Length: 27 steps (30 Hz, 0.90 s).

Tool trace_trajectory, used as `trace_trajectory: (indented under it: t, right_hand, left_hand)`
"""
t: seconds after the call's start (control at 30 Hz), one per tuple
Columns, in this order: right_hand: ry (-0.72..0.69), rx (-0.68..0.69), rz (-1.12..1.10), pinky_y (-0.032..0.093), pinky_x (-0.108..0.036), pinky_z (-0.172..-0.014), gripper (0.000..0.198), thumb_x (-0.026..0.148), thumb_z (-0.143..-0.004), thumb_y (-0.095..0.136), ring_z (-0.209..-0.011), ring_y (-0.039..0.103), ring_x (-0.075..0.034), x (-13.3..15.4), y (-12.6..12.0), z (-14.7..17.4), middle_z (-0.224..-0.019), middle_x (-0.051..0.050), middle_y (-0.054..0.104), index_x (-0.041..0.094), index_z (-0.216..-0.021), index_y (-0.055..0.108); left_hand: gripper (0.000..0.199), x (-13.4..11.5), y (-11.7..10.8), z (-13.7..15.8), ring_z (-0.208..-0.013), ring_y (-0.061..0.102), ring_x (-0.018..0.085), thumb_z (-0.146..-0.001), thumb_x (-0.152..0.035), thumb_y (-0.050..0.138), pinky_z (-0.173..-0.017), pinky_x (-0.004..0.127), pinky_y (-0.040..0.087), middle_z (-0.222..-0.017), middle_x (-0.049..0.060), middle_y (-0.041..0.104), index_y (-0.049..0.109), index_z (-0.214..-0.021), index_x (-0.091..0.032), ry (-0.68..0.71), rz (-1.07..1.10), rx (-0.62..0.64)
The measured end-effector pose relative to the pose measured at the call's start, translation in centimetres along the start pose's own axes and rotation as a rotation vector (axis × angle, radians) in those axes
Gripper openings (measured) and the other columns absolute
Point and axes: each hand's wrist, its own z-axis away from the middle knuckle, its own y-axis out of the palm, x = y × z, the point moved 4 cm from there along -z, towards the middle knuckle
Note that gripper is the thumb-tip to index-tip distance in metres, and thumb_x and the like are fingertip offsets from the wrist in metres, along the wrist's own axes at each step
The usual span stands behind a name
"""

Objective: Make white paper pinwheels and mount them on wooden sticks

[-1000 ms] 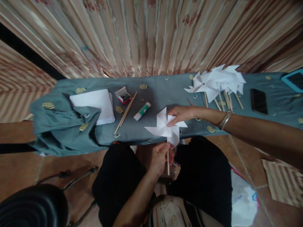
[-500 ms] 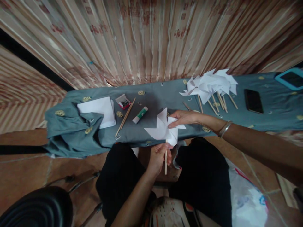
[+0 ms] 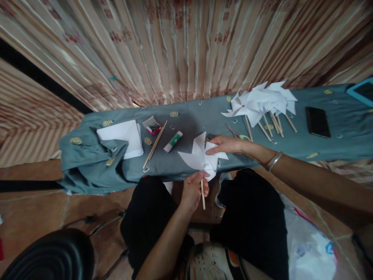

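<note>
A white paper pinwheel (image 3: 196, 156) is between my hands, just over the near edge of the cloth-covered table (image 3: 186, 128). My left hand (image 3: 192, 189) is closed round its wooden stick (image 3: 203, 198), just under the paper blades. From the right, my right hand (image 3: 223, 144) pinches the paper near the pinwheel's centre; its fingertips partly cover that spot. Left of the pinwheel lie a glue stick (image 3: 173, 141), loose wooden sticks (image 3: 155, 144) and a small open box of pins (image 3: 152, 125). Scissors (image 3: 239, 134) lie partly hidden behind my right hand.
Several finished-looking pinwheels (image 3: 262, 102) are piled at the back right, beside a dark phone (image 3: 318, 122) and a blue-framed device (image 3: 363, 92). A stack of white paper (image 3: 122, 138) lies at the left. A black stool (image 3: 49, 256) and a plastic bag (image 3: 309, 241) are on the floor.
My left hand and the lower end of the stick have shifted slightly up and left. My right hand keeps its pinch near the pinwheel's centre. The view has turned a little.
</note>
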Motion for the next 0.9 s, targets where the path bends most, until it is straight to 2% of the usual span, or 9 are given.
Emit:
trace_trajectory:
  t: [0.17, 0.3, 0.37, 0.43, 0.5, 0.57, 0.63, 0.77, 0.9]
  right_hand:
    - [-0.066, -0.072, 0.093, 0.034, -0.024, -0.054, 0.048, 0.056, -0.059, 0.075, -0.054, 0.047, -0.01, 0.0, -1.1, -1.9, -0.065, 0.002, 0.06, 0.014, -0.08, 0.069]
    - [-0.199, -0.192, 0.167, 0.044, -0.028, -0.064, 0.043, 0.05, -0.072, 0.067, -0.07, 0.06, -0.016, 0.0, -1.6, -2.8, -0.082, -0.004, 0.07, 0.013, -0.094, 0.071]
    - [-0.252, -0.339, 0.231, 0.049, -0.033, -0.078, 0.04, 0.042, -0.077, 0.064, -0.087, 0.065, -0.021, 0.1, -1.8, -2.2, -0.1, -0.008, 0.072, 0.015, -0.106, 0.07]
    - [-0.311, -0.547, 0.309, 0.047, -0.039, -0.092, 0.041, 0.038, -0.08, 0.063, -0.104, 0.063, -0.025, 0.2, -1.9, -0.6, -0.116, -0.01, 0.069, 0.017, -0.115, 0.067]
    - [-0.419, -0.711, 0.321, 0.043, -0.041, -0.101, 0.037, 0.038, -0.084, 0.058, -0.116, 0.059, -0.026, 0.2, -1.3, 1.7, -0.125, -0.01, 0.066, 0.02, -0.116, 0.067]
    - [-0.437, -0.826, 0.254, 0.046, -0.042, -0.099, 0.033, 0.039, -0.088, 0.053, -0.111, 0.062, -0.026, -0.5, 0.0, 4.0, -0.12, -0.009, 0.069, 0.022, -0.112, 0.068]
    - [-0.368, -0.899, 0.153, 0.05, -0.041, -0.091, 0.032, 0.042, -0.09, 0.053, -0.098, 0.067, -0.024, -1.8, 1.7, 5.8, -0.109, -0.008, 0.072, 0.022, -0.11, 0.068]
    - [-0.27, -0.915, 0.002, 0.054, -0.038, -0.083, 0.031, 0.042, -0.084, 0.061, -0.087, 0.068, -0.022, -4.3, 5.5, 7.2, -0.097, -0.006, 0.073, 0.023, -0.107, 0.069]
    - [-0.271, -0.888, -0.054, 0.054, -0.038, -0.085, 0.027, 0.036, -0.081, 0.064, -0.084, 0.068, -0.02, -5.4, 7.2, 6.5, -0.093, -0.005, 0.073, 0.023, -0.104, 0.069]
  left_hand:
    - [0.037, -1.2, 0.0, -1.5, -0.034, 0.042, 0.004, -0.065, -0.042, 0.081, -0.035, 0.017, 0.026, -0.048, -0.004, 0.053, 0.064, -0.07, -0.01, 0.003, 0.089, -0.04]
    - [0.026, -1.7, 0.0, -2.3, -0.035, 0.043, 0.003, -0.076, -0.033, 0.075, -0.035, 0.016, 0.029, -0.049, -0.004, 0.053, 0.066, -0.075, -0.008, -0.039, 0.143, -0.124]
    - [0.024, -1.8, 0.0, -2.5, -0.036, 0.043, 0.003, -0.078, -0.031, 0.074, -0.036, 0.015, 0.03, -0.051, -0.004, 0.054, 0.066, -0.076, -0.008, -0.056, 0.152, -0.139]
    - [0.023, -1.8, 0.0, -2.6, -0.036, 0.044, 0.003, -0.079, -0.03, 0.073, -0.036, 0.015, 0.03, -0.051, -0.004, 0.054, 0.066, -0.078, -0.008, -0.062, 0.162, -0.14]
    - [0.022, -1.7, -0.1, -2.6, -0.036, 0.044, 0.003, -0.079, -0.03, 0.072, -0.036, 0.015, 0.03, -0.051, -0.004, 0.054, 0.066, -0.077, -0.008, -0.065, 0.17, -0.143]
    - [0.022, -1.7, -0.1, -2.6, -0.036, 0.044, 0.003, -0.08, -0.03, 0.072, -0.035, 0.015, 0.03, -0.051, -0.004, 0.054, 0.066, -0.077, -0.008, -0.07, 0.166, -0.148]
    - [0.023, -1.7, -0.2, -2.6, -0.036, 0.044, 0.002, -0.079, -0.031, 0.073, -0.035, 0.014, 0.029, -0.052, -0.004, 0.054, 0.066, -0.078, -0.009, -0.072, 0.156, -0.154]
    - [0.023, -1.6, -0.3, -2.6, -0.036, 0.044, 0.003, -0.078, -0.031, 0.073, -0.035, 0.014, 0.03, -0.051, -0.005, 0.054, 0.066, -0.078, -0.009, -0.075, 0.149, -0.155]
    - [0.021, -1.6, -0.3, -2.7, -0.036, 0.044, 0.003, -0.08, -0.029, 0.072, -0.036, 0.014, 0.031, -0.051, -0.004, 0.054, 0.066, -0.078, -0.009, -0.065, 0.156, -0.159]
